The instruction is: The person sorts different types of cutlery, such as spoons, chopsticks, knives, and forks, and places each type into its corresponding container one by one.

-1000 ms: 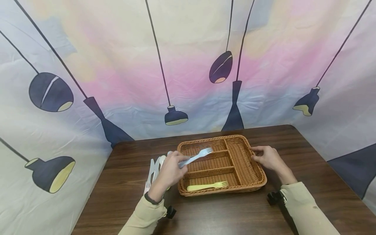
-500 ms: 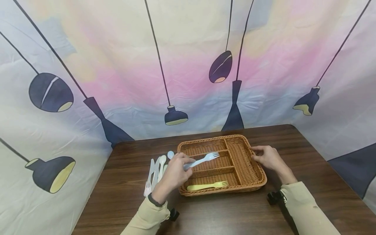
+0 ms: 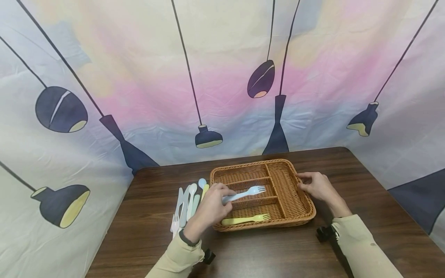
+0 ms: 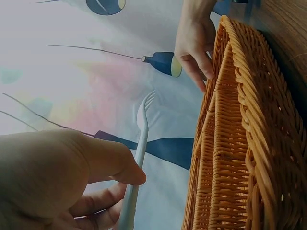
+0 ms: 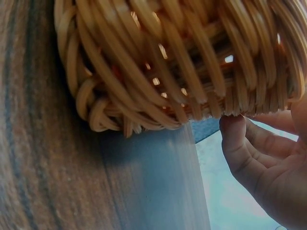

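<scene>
My left hand [image 3: 213, 204] pinches a light blue fork [image 3: 248, 192] by its handle, tines pointing right, above the middle left compartment of a brown wicker basket [image 3: 257, 228]. In the left wrist view the fork [image 4: 142, 120] stands out between thumb and fingers, beside the basket wall [image 4: 261, 124]. A yellow fork [image 3: 245, 220] lies in the compartment nearest me. At the basket's right side, my right hand [image 3: 320, 190] holds the rim between thumb and fingers. The right wrist view shows the thumb [image 5: 232, 132] against the woven edge.
Left of the basket lies a group of plastic cutlery: a blue spoon [image 3: 202, 182], a white spoon [image 3: 192, 190], a pale pink fork [image 3: 175, 223] and several other pieces, partly behind my left hand. The wooden table [image 3: 264, 255] meets a patterned cloth [image 3: 156, 96] at its back.
My left hand has carried the light blue fork rightward and toward me, from the far compartments to over the middle one. More of the loose cutlery shows. My right hand stays on the rim.
</scene>
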Tool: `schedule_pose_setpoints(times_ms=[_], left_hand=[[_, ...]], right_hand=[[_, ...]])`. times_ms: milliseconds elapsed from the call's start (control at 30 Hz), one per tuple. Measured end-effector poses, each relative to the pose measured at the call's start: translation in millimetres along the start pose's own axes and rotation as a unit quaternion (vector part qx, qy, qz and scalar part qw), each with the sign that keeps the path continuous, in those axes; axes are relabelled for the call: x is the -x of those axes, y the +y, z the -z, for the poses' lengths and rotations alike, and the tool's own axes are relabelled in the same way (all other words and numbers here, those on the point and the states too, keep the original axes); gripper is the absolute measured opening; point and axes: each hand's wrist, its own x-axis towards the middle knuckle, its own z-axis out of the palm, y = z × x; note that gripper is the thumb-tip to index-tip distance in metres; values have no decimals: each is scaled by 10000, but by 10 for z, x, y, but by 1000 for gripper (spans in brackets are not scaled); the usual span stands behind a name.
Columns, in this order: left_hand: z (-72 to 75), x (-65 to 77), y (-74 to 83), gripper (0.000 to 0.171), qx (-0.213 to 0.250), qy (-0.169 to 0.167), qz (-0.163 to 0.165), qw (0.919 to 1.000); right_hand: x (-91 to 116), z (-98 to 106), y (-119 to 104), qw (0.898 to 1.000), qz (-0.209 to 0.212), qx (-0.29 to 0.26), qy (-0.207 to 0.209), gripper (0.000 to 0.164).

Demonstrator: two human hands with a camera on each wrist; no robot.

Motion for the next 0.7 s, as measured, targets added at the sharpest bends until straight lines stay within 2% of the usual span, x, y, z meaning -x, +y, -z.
schedule_pose_setpoints(times_ms=[700], left_hand=[[-99, 25, 29, 29, -126, -249, -294, 9992]], right_hand=[[-3, -14, 14, 10000, -64, -19, 14, 42]])
